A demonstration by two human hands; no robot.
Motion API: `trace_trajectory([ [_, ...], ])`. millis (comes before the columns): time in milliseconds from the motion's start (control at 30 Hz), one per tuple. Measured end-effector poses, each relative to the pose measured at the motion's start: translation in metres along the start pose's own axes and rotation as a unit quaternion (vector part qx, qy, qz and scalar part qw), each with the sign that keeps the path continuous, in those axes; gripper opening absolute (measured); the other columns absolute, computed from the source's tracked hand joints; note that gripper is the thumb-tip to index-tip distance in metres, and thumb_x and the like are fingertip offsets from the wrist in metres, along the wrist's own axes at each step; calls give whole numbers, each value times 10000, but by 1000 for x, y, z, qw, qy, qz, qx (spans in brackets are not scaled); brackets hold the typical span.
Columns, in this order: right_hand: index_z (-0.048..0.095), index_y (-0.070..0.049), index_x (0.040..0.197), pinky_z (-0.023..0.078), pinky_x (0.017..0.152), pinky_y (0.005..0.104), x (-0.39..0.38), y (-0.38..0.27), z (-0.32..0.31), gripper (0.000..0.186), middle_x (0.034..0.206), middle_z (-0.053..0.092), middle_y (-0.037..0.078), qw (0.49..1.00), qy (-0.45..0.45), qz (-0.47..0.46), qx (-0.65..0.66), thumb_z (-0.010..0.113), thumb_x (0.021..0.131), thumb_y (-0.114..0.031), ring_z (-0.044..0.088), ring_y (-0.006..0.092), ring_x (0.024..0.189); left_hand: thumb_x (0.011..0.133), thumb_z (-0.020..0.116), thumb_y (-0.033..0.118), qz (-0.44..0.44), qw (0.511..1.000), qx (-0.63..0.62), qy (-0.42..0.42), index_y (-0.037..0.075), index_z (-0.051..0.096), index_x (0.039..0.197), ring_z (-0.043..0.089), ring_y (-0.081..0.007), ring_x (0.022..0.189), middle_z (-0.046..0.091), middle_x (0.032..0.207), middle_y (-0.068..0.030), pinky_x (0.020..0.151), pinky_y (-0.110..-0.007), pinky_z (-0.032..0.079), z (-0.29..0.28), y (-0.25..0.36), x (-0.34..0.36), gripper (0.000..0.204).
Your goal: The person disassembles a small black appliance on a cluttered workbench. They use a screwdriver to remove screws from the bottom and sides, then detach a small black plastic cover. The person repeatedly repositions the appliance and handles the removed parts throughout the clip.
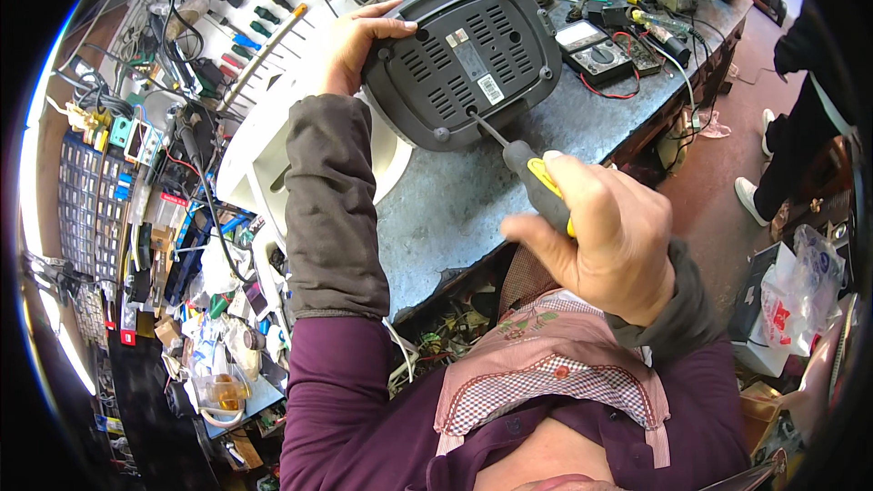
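Note:
A dark grey appliance base [427, 73] with rows of vent slots, small round feet and pale labels is tilted up above the workbench, its underside toward me. My left hand [353, 44] grips its upper left edge, thumb on the underside and the other fingers behind it. In my right hand [611, 235] is a screwdriver [525, 164] with a grey and yellow handle. Its shaft tip sits in a recessed hole near the lower edge of the base. Whether a screw is in that hole I cannot make out.
Under the base is the blue-grey workbench [436, 218]; a white plastic part [273, 150] lies left of it. A multimeter [596, 50] with red and black leads stands at the right. Tools hang in a rack [264, 59] at far left. A person [805, 118] stands at right.

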State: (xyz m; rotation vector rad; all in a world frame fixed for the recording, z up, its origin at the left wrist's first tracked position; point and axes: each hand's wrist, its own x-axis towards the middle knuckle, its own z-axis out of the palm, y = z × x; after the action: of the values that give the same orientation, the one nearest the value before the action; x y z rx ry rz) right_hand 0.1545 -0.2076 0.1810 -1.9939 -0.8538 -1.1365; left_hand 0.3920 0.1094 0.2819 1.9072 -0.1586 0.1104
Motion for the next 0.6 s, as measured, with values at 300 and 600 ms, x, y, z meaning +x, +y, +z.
trace_trajectory([
  [300, 748, -130, 1123, 543, 690, 431, 36, 18, -36, 286, 991, 596, 138, 990, -126, -60, 3, 783, 841, -90, 622, 344, 823, 773, 991, 139, -2, 1000, 10, 16, 67, 775, 1466, 829, -247, 1017, 850, 1176, -161, 988, -357, 655, 6, 6, -6, 730],
  [600, 779, -65, 1312, 558, 782, 468, 19, 19, -47, 572, 1050, 608, 150, 995, -93, -24, -30, 926, 864, -391, 643, 363, 892, 786, 975, 135, 11, 1000, 16, 3, 15, 748, 1483, 829, -237, 988, 848, 1159, -167, 947, -341, 653, 13, 10, -12, 742],
])
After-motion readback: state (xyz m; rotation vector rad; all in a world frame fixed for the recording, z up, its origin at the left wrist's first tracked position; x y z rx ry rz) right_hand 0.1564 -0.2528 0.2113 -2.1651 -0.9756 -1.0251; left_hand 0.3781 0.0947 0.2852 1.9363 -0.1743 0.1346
